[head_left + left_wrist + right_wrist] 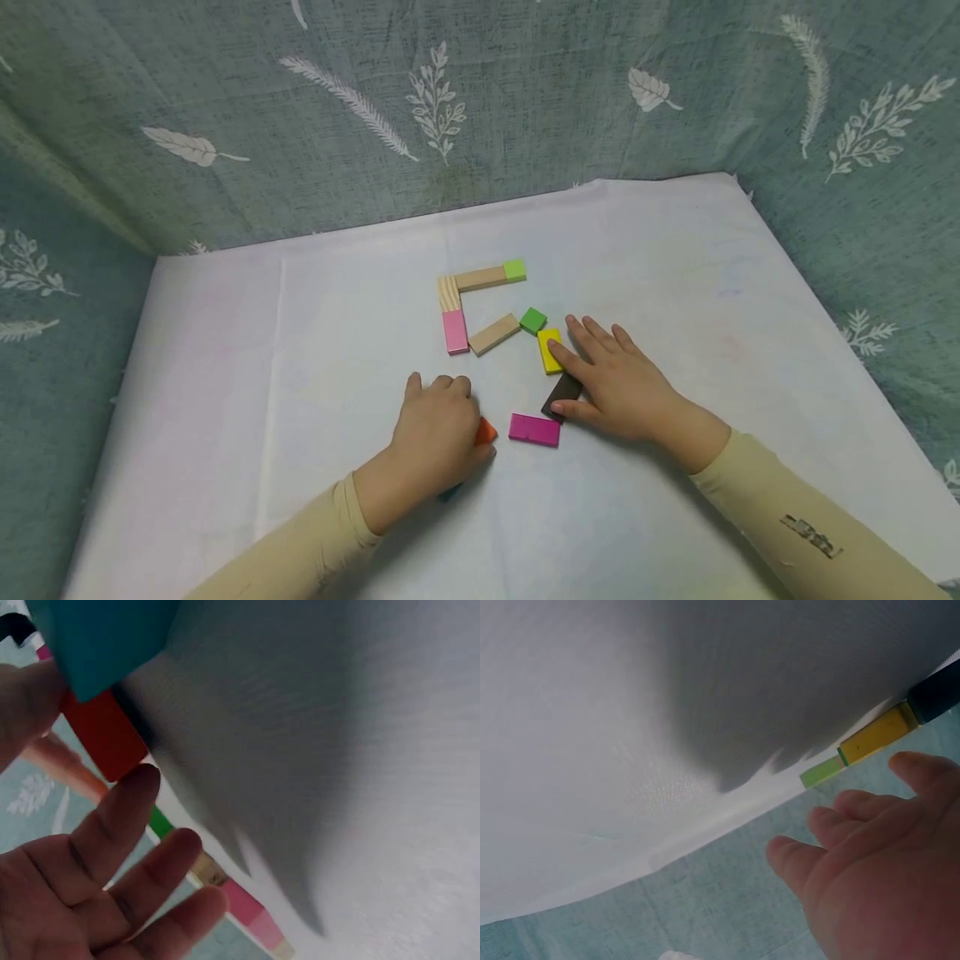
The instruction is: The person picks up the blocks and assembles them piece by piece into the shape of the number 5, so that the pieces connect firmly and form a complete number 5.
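Note:
My left hand (pixel 438 421) pinches an orange block (pixel 109 739) between thumb and index finger, the other fingers loosely bent. A teal block (pixel 105 645) lies right beside the orange one, mostly hidden under the hand in the head view. The right hand (pixel 626 387) is spread low over the table, its index fingertip at a yellow block (pixel 549 350) and its thumb on a black block (pixel 562 395). A magenta block (pixel 534 430) lies between the hands, close to the black block's lower end.
Farther back, a pink block (pixel 454 331), a striped wood-grain block (pixel 448 293), a plain wooden block (pixel 482 279) and a light green block (pixel 514 270) form a bent line. Another wooden block (pixel 494 334) slants towards a green block (pixel 533 321). Leaf-patterned cloth (pixel 525 108) borders the white tabletop (pixel 360 308).

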